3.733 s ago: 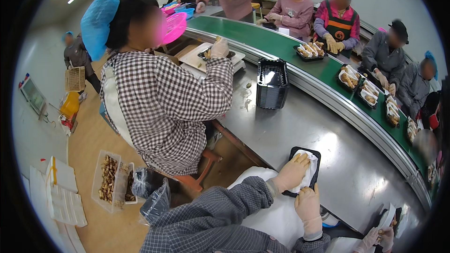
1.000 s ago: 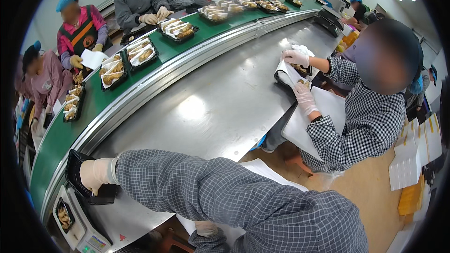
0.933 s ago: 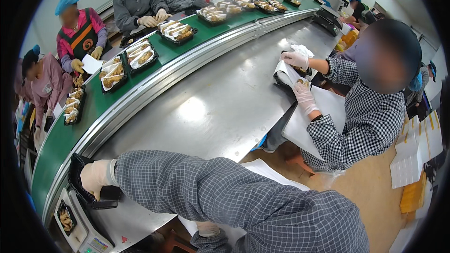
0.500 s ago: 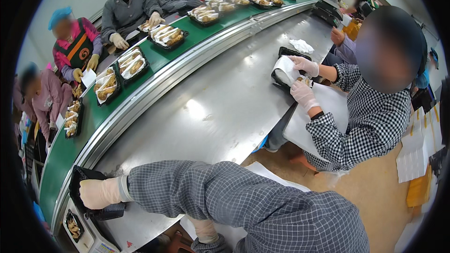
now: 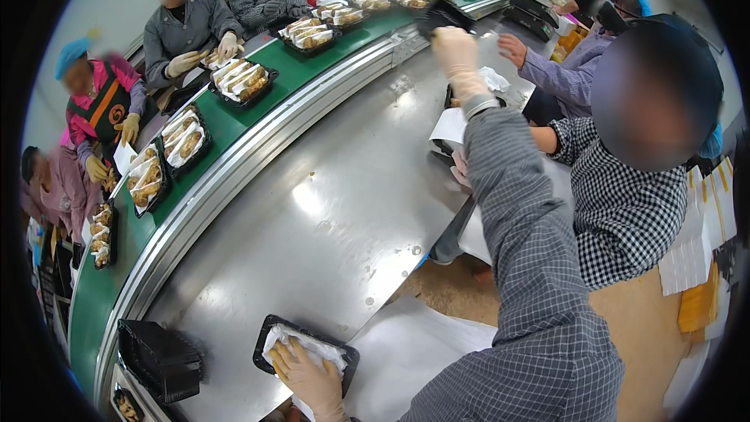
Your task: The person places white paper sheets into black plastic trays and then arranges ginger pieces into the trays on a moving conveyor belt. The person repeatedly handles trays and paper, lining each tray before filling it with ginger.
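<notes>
My right hand [image 5: 455, 55] in a pale glove is raised at the end of my outstretched arm. Its fingers are closed around a black plastic tray [image 5: 445, 16], blurred by motion, above the far part of the metal table [image 5: 328, 195]. My left hand [image 5: 308, 375], also gloved, lies with its fingers spread on white paper [image 5: 293, 336]. That paper lines another black tray [image 5: 349, 366] at the table's near edge; what is under it is hidden. A stack of black trays [image 5: 160, 359] sits at the lower left.
A green conveyor belt [image 5: 211, 121] carries several trays of brownish food with white strips. People work along its far side. At right, a co-worker in a checked shirt [image 5: 633, 227] sits by a paper-covered tray [image 5: 448, 129]. White sheets [image 5: 422, 328] overhang the near edge.
My right hand has swung from the tray stack at lower left to the far right, carrying a black tray. My left hand now shows, resting on the paper in the near tray.
</notes>
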Demonstrator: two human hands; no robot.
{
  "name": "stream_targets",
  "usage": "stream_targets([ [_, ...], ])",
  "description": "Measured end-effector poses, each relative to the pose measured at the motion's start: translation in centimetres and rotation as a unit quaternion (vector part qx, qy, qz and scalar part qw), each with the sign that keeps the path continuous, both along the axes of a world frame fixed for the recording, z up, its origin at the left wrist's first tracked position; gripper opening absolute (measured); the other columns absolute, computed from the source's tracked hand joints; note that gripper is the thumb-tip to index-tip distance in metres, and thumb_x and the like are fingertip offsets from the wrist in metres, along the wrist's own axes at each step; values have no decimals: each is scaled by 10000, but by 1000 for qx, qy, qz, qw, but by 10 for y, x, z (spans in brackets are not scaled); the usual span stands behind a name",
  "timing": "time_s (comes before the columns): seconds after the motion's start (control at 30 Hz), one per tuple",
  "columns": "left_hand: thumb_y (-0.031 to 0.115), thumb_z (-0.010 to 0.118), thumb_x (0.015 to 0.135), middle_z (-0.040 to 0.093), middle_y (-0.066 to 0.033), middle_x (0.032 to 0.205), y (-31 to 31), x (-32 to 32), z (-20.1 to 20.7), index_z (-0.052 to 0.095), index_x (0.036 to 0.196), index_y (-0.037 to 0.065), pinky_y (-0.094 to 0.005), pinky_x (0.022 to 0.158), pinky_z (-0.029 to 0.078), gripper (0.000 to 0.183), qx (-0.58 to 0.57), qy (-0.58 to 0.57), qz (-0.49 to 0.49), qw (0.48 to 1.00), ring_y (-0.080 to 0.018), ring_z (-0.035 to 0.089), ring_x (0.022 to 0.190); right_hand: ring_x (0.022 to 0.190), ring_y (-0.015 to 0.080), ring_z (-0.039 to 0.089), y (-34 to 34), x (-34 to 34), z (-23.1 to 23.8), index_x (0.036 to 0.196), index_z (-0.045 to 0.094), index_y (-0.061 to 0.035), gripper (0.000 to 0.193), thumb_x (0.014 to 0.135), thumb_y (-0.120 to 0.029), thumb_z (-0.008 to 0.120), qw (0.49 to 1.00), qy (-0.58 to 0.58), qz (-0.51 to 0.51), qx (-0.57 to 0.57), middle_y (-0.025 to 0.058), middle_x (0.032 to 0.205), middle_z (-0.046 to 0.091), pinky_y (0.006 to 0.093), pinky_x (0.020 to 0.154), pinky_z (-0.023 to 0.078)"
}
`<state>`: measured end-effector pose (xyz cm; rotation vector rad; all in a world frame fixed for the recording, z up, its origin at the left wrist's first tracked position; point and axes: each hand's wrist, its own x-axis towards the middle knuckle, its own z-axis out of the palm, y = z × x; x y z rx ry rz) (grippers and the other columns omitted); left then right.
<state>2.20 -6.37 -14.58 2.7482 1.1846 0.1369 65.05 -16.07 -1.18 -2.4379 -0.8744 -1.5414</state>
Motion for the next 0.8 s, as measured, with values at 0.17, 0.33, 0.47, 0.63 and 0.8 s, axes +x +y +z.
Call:
stream_targets([
  [0.17, 156, 692, 716, 374, -289, 1455, -3, -3, 7, 421, 1389, -46, -495, 1192, 196, 753, 2, 16, 28, 999, -468, 283, 1401, 812, 295, 702, -41, 53, -25, 791, 718, -101, 155, 826, -191, 597, 987, 111, -112, 5, 112, 820, 706, 414, 697, 564],
  [0.33, 158, 675, 729, 371, -295, 1458, -2, -4, 6, 428, 1385, -48, -510, 1188, 191, 731, 5, 13, 30, 999, -473, 279, 1401, 791, 295, 703, -48, 64, -36, 813, 726, -98, 136, 833, -135, 596, 977, 152, -147, 17, 110, 810, 708, 424, 697, 564],
  [0.47, 163, 647, 721, 357, -306, 1455, 0, -7, -4, 421, 1389, -51, -527, 1187, 162, 737, -13, -17, 18, 1000, -488, 254, 1404, 953, 280, 657, -19, 41, -36, 995, 677, -65, 194, 838, -141, 593, 980, 100, -171, 1, 109, 1002, 689, 394, 818, 521],
  [0.63, 165, 643, 723, 381, -314, 1431, -4, 4, 0, 443, 1373, -61, -535, 1174, 183, 717, -5, -37, 10, 999, -502, 282, 1381, 964, 331, 631, 42, -51, -35, 996, 611, -42, 354, 715, -203, 756, 967, 184, 170, -43, 146, 981, 653, 444, 864, 517],
  [0.8, 152, 662, 709, 439, -325, 1375, -3, -13, 9, 489, 1311, -67, -559, 1147, 240, 663, 4, -84, 30, 996, -500, 347, 1340, 1057, 320, 631, 117, -260, -73, 1177, 662, -61, 308, 892, -171, 624, 779, 383, 437, -235, 157, 1137, 675, 413, 923, 501],
])
